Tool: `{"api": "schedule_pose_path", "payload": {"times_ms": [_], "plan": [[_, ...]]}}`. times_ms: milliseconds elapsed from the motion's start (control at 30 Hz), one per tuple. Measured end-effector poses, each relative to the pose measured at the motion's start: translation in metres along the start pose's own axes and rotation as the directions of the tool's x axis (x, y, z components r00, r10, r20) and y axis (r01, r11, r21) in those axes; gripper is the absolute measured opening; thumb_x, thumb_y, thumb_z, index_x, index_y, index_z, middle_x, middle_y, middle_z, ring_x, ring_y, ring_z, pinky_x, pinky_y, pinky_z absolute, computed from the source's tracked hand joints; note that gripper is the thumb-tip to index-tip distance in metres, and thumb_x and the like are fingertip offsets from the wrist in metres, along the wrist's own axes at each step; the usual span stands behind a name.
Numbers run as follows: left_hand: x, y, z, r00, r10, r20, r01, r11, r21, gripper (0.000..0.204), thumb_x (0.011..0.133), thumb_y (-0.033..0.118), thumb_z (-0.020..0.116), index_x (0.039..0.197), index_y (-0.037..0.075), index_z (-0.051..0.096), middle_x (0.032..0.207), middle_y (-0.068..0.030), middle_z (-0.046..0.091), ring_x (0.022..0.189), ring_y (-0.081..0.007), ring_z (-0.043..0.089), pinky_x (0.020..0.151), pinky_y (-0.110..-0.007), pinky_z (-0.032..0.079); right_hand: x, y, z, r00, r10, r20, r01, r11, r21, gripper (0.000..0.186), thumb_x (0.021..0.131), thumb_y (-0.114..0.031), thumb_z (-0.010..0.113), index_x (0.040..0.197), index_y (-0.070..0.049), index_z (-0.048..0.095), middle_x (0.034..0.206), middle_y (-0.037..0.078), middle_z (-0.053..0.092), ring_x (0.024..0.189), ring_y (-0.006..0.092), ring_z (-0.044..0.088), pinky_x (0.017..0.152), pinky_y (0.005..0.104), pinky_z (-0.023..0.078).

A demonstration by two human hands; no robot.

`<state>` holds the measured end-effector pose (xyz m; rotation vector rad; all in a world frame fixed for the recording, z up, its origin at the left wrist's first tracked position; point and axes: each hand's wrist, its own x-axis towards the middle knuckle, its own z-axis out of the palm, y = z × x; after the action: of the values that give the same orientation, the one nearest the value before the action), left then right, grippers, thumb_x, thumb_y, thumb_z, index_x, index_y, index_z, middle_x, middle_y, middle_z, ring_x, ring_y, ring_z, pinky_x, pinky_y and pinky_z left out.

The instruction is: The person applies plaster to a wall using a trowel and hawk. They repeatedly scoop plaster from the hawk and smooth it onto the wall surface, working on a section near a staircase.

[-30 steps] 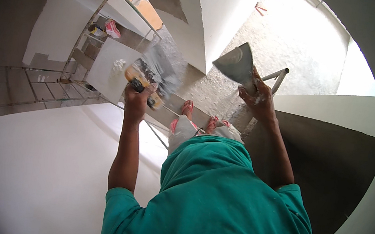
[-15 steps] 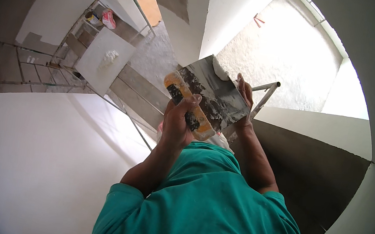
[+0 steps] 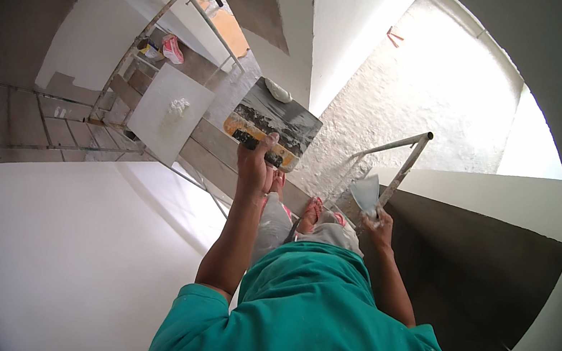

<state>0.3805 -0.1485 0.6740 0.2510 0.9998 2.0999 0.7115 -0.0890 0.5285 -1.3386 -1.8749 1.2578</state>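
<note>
My left hand (image 3: pixel 257 160) grips a wide plastering trowel (image 3: pixel 280 121) by its worn orange and black handle. Its grey metal blade is smeared with dried filler. A lump of white putty (image 3: pixel 278 91) sits at the blade's far edge. Off to the right, my right hand (image 3: pixel 379 228) is closed round a putty knife (image 3: pixel 365 194), whose pale, broad blade points up and away from me. The knife's handle is hidden in the fingers. The two tools are well apart.
I stand on scaffold planks (image 3: pixel 215 153). A white board (image 3: pixel 170 112) with a heap of putty (image 3: pixel 177 108) lies to the left. Metal rails (image 3: pixel 407 167) rise at right and far left. A red and white bag (image 3: pixel 173 49) rests beyond the board. Walls close in on both sides.
My hands have parted. The trowel has moved left and away from me and turned, with the putty still on its edge. My right hand has drawn back to the right, bringing the putty knife into view.
</note>
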Motion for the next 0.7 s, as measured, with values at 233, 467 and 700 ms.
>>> {"api": "schedule_pose_path", "payload": {"times_ms": [233, 467, 700], "plan": [[0.123, -0.005, -0.006, 0.992, 0.113, 0.046, -0.118, 0.988, 0.103, 0.043, 0.077, 0.001, 0.067, 0.117, -0.002, 0.051, 0.106, -0.0076, 0.06, 0.093, -0.0174, 0.059, 0.08, -0.031, 0.05, -0.025, 0.069, 0.023, 0.952, 0.231, 0.201, -0.225, 0.973, -0.052, 0.05, 0.065, -0.021, 0.082, 0.11, -0.006, 0.065, 0.098, 0.008, 0.07, 0.089, 0.0151, 0.065, 0.081, 0.0332, 0.05], [0.222, -0.05, -0.02, 0.958, 0.198, 0.207, -0.236, 0.955, 0.177, 0.046, 0.08, 0.004, 0.066, 0.122, -0.004, 0.048, 0.114, -0.0105, 0.058, 0.102, -0.0199, 0.057, 0.089, -0.034, 0.047, -0.086, 0.098, 0.071, 0.713, 0.534, 0.455, -0.635, 0.767, 0.095, 0.057, 0.074, -0.013, 0.075, 0.124, 0.001, 0.053, 0.1, 0.003, 0.062, 0.09, 0.0115, 0.055, 0.078, 0.0289, 0.047], [0.234, -0.049, -0.043, 0.934, 0.24, 0.265, -0.286, 0.946, 0.151, 0.052, 0.076, -0.005, 0.062, 0.125, -0.002, 0.044, 0.115, -0.0107, 0.055, 0.103, -0.022, 0.056, 0.093, -0.041, 0.048, -0.071, 0.103, 0.093, 0.956, 0.198, -0.218, -0.218, 0.973, -0.07, 0.018, 0.075, -0.018, 0.072, 0.081, -0.002, 0.066, 0.068, 0.007, 0.064, 0.064, 0.0113, 0.059, 0.059, 0.0295, 0.047]]}}
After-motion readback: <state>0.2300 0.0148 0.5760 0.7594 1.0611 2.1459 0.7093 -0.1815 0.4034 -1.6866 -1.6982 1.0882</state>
